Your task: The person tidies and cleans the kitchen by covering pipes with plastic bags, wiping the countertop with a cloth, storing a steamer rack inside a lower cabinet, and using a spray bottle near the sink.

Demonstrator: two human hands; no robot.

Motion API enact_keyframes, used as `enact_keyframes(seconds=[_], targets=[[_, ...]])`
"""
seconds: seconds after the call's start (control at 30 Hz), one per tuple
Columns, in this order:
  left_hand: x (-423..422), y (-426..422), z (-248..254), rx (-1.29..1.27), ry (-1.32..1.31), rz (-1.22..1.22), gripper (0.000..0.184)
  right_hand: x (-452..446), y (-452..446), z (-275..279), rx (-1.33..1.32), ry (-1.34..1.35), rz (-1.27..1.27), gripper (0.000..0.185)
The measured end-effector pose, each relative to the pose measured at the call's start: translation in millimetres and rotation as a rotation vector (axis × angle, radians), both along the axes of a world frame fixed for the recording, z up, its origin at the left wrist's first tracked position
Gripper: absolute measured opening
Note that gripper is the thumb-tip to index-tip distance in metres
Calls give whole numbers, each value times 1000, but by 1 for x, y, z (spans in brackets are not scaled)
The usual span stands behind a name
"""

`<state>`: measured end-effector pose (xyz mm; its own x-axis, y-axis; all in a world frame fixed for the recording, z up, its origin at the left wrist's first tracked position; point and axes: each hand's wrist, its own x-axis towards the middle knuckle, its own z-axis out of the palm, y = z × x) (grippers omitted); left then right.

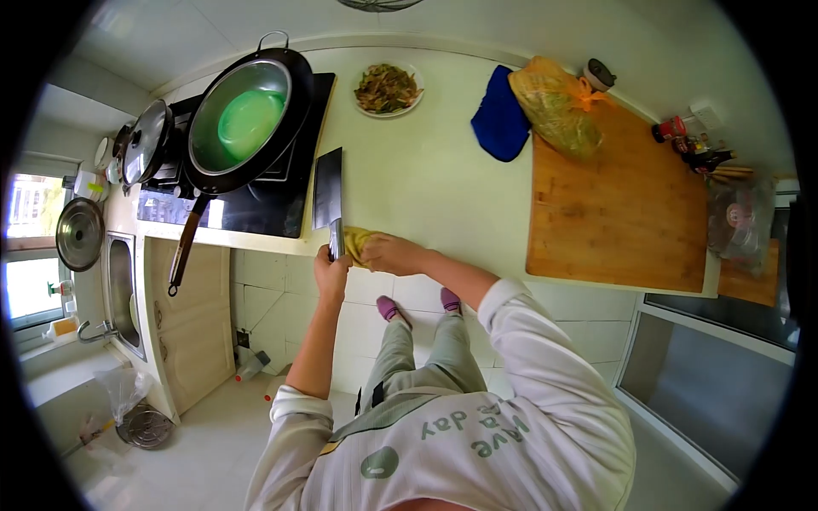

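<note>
**Our left hand (331,271) grips a dark-bladed rectangular cleaver (327,189); our right hand (388,254) holds a crumpled yellow cloth (356,246)**

Our left hand is closed around the cleaver's silvery handle at the front edge of the pale, smooth counter (426,175). The blade points away from us, straight ahead of that hand, over the counter; we cannot tell whether it rests there. Our right hand is just beside the left, fingers curled narrowly over the yellow cloth, which lies close by the cleaver's handle; we cannot tell whether the two touch.

Ahead and to the left of our left hand, a black round pan with a long brown handle (300,102) stands on a black glass-fronted stove (243,215). Within the pan we see a shiny round vessel with something green inside. Well ahead of both hands sits a round white plate (419,95) of shredded food (385,88). Ahead and to the right of our right hand lie a deep-blue cloth (499,119) and, just beside it, a yellowish plastic bag with an orange tie (554,111). Farther right of that hand lies a large brown wooden board (622,213).
</note>
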<state>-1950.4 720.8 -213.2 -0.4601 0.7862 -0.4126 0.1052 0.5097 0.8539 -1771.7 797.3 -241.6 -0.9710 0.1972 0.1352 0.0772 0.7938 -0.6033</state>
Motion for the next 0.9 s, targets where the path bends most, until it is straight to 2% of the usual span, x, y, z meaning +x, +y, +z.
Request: enact_keyframes(seconds=[0.07,0.13,0.2,0.27,0.3,0.33,0.37,0.4,0.47,0.53,0.57,0.63,0.73,0.8,0.83,0.9], targets=[[23,1,-11,-9,12,32,18,49,-9,2,-17,360,-127,11],[55,3,-15,62,164,38,20,100,-18,-12,-10,355,-170,14],[80,6,-27,44,164,44,32,153,-30,-15,-57,268,-263,14],[103,9,-61,139,185,17,42,194,-56,-20,-30,213,-525,16],[115,16,-66,66,161,-32,46,201,-66,-18,-28,217,-504,16],[126,24,-69,-10,138,-74,50,204,-76,-15,33,210,-604,17],[140,34,-48,-140,56,-101,52,204,-83,-14,92,208,-690,17],[150,43,-26,-268,-28,-114,54,197,-88,-19,80,224,-639,17],[162,53,-46,-246,-7,-123,57,176,-90,-31,57,68,-687,22],[169,63,-43,-167,227,-218,58,148,-81,-32,106,128,-559,24],[170,68,-40,-168,228,-196,58,133,-79,-32,159,178,-475,27],[169,79,-32,-245,291,-322,53,102,-78,-45,226,141,-451,32],[159,86,-16,-288,377,-397,47,47,-83,-87,147,86,-483,47],[143,81,-20,-290,388,-398,42,9,-73,-70,251,-39,-433,49],[132,75,-32,-170,291,-404,41,-8,-71,-67,254,-33,-414,49],[103,57,-24,32,143,-416,38,-46,-66,-62,442,-17,-416,52]])
